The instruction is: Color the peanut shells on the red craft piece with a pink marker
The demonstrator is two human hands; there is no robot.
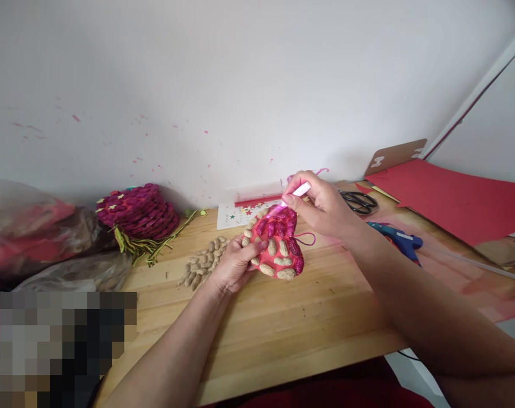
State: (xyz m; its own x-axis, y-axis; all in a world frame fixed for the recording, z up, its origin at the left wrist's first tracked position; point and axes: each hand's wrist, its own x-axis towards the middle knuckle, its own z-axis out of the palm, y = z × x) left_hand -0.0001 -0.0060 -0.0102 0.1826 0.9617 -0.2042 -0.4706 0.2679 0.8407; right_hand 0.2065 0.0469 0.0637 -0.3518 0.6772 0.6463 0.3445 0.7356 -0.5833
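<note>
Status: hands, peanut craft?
Left hand grips peanut craft. Right hand holds pen, tip at its top edge. Loose peanuts beside, nothing blocking.

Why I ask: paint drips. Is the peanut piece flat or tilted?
Tilted: left hand holds the peanut piece angled up from the table.

The near half of the tabletop (283, 334) lies bare between the two forearms and is the widest open way. In the middle, the left hand (234, 266) clasps a red peanut-studded piece (278, 249) and the right hand (323, 207) pinches a marker (300, 190) above it. Loose peanuts (202, 263) lie just beside the left hand. Behind them stand a stack of purple painted shells (138, 211) and plastic bags (40, 238). On the right, a blue glue gun (404, 241), scissors (359, 201) and red paper (457, 198) crowd the surface. The wall (240, 85) closes the back.
</note>
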